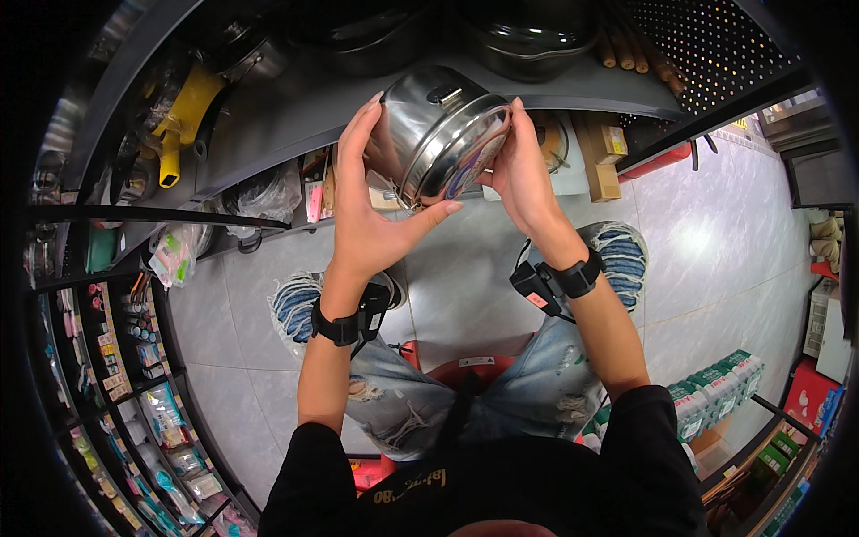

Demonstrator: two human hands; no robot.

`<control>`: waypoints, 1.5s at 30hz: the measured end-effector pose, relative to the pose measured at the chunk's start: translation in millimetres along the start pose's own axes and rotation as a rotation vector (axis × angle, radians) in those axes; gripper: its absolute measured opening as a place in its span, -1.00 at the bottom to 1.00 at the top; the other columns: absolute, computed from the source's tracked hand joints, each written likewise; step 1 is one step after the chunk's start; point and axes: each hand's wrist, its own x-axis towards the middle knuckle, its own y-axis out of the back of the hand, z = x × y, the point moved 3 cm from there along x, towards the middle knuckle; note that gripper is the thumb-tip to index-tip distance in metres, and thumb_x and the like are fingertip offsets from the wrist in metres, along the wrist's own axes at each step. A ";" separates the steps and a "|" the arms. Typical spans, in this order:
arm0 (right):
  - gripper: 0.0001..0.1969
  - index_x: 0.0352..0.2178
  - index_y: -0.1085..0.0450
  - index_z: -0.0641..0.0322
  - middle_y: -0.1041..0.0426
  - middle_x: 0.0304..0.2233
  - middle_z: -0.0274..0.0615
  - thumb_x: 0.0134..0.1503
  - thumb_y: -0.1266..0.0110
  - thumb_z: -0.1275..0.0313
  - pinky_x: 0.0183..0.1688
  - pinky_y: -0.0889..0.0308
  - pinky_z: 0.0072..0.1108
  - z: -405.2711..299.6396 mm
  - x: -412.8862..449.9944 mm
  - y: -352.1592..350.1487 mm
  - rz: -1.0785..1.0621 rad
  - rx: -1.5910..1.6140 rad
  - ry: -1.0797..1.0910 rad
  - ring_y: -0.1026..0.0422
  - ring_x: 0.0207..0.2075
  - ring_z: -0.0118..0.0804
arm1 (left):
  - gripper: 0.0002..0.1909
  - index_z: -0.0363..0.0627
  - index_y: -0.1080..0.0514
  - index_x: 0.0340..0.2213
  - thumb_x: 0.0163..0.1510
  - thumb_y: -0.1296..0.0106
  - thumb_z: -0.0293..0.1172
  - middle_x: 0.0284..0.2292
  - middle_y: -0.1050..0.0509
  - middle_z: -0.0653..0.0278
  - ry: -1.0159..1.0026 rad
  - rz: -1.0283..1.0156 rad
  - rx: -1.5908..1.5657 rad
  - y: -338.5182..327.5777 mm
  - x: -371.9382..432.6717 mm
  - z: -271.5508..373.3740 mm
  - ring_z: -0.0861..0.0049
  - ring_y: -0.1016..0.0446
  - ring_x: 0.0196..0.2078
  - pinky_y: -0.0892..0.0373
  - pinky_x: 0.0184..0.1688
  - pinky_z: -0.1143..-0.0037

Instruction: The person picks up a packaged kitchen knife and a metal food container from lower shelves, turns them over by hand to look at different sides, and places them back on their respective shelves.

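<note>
A shiny stainless-steel pot [416, 124], with a round label [475, 164] on its end face, is tilted on its side between my two hands. My left hand [369, 215] grips its left side, fingers along the body and thumb across the near rim. On the right, my right hand [527, 171] holds the rim and end face, part of its fingers hidden behind the pot. A dark fitting [443, 95] with a metal clip shows on the pot's upper wall. The pot is held in front of the dark shelf edge [302, 137].
Dark glossy pots [537, 40] and wooden rods [627, 57] occupy the shelf ahead. A yellow-handled item [178, 127] lies at left. Cardboard boxes [604, 164] stand below the shelf. Racks of small packaged goods [121, 349] line the left; wrapped green-and-white packs [718, 393] stand at right.
</note>
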 end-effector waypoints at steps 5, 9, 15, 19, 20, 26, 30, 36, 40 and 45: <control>-0.46 -0.13 -0.24 0.12 -0.39 -0.20 -0.23 0.24 0.41 -0.11 -0.10 -0.32 -0.41 0.4 -0.5 -3.8 0.003 -0.004 -0.018 -0.38 -0.17 -0.37 | 0.13 -0.19 0.06 0.20 -0.33 -0.42 -0.41 0.21 -0.05 0.02 -0.085 0.009 0.101 3.8 2.3 3.3 0.31 -0.13 0.22 -0.16 0.17 0.39; -0.48 -0.15 -0.30 0.11 -0.42 -0.22 -0.30 0.26 0.40 -0.08 -0.10 -0.31 -0.42 3.9 1.6 1.8 -0.015 0.034 -0.068 -0.38 -0.16 -0.37 | 0.10 -0.17 -0.01 0.18 -0.36 -0.43 -0.39 0.21 -0.06 0.02 -0.187 0.004 0.208 4.5 6.0 12.2 0.24 -0.12 0.22 -0.18 0.16 0.36; -0.44 -0.21 -0.31 0.24 -0.49 -0.32 -0.17 0.27 0.43 -0.04 -0.12 -0.41 -0.43 -3.2 -5.6 -11.0 0.044 0.120 -0.023 -0.49 -0.28 -0.35 | 0.03 -0.11 -0.13 0.13 -0.40 -0.44 -0.35 0.18 -0.12 -0.03 -0.327 -0.019 0.363 3.4 3.9 18.3 0.10 -0.18 0.20 -0.22 0.14 0.30; -0.43 -0.21 -0.31 0.27 -0.49 -0.28 -0.14 0.27 0.43 -0.04 -0.10 -0.41 -0.39 -7.7 -8.4 -13.8 0.103 0.129 -0.027 -0.49 -0.26 -0.32 | 0.03 -0.09 -0.14 0.13 -0.41 -0.44 -0.36 0.18 -0.12 -0.02 -0.355 -0.023 0.379 1.1 3.4 15.7 0.10 -0.18 0.20 -0.23 0.13 0.30; -0.43 -0.21 -0.31 0.27 -0.49 -0.28 -0.14 0.27 0.43 -0.04 -0.10 -0.41 -0.39 -7.1 -7.6 -11.9 0.105 0.126 -0.026 -0.49 -0.26 -0.32 | 0.03 -0.09 -0.14 0.13 -0.41 -0.44 -0.36 0.18 -0.13 -0.02 -0.373 -0.021 0.385 -0.5 3.4 14.8 0.10 -0.18 0.20 -0.24 0.13 0.31; -0.46 -0.11 -0.27 0.21 -0.44 -0.26 -0.25 0.28 0.41 -0.04 -0.09 -0.35 -0.54 -0.8 -0.6 -5.6 0.069 0.010 -0.032 -0.45 -0.24 -0.41 | 0.07 -0.18 -0.04 0.17 -0.36 -0.42 -0.41 0.14 -0.18 0.00 -0.231 0.039 0.256 5.5 7.1 22.4 0.22 -0.23 0.16 -0.21 0.14 0.38; -0.45 0.15 -0.10 0.24 -0.32 -0.11 -0.25 0.31 0.37 0.07 -0.04 -0.20 -0.68 -5.4 2.9 -12.5 -0.045 -0.214 0.325 -0.30 -0.12 -0.52 | -0.04 -0.25 -0.03 0.15 -0.22 -0.37 -0.41 -0.10 -0.33 0.14 0.123 0.184 -0.273 6.1 2.9 -0.3 0.56 -0.37 -0.13 -0.31 -0.09 0.59; -0.46 0.22 -0.02 0.14 -0.20 0.11 -0.11 0.25 0.15 0.26 0.09 -0.14 -0.60 -26.3 -19.1 -25.2 -0.161 -0.361 0.368 -0.24 0.05 -0.37 | -0.51 -0.14 -0.23 0.04 0.22 0.14 -0.06 -0.06 -0.38 0.27 0.618 0.278 -0.684 10.4 -0.2 -28.7 0.68 -0.38 -0.08 -0.31 -0.03 0.57; -0.38 0.24 0.01 0.19 -0.12 0.18 -0.02 0.17 0.02 0.35 0.19 -0.03 -0.51 -25.3 -18.6 -28.1 -0.251 -0.405 0.516 -0.13 0.19 -0.23 | -0.44 -0.16 -0.37 -0.05 0.24 0.29 0.07 -0.09 -0.47 0.26 0.717 0.281 -0.868 10.1 1.4 -31.5 0.53 -0.41 -0.04 -0.29 0.04 0.46; -0.34 0.22 -0.01 0.21 -0.06 0.22 -0.01 0.13 -0.04 0.34 0.22 0.01 -0.45 -25.0 -22.0 -26.5 -0.372 -0.458 0.613 -0.13 0.20 -0.21 | -0.41 -0.15 -0.40 -0.05 0.21 0.28 0.12 -0.08 -0.47 0.22 0.807 0.222 -1.005 8.2 -1.6 -27.4 0.44 -0.42 -0.02 -0.28 0.07 0.43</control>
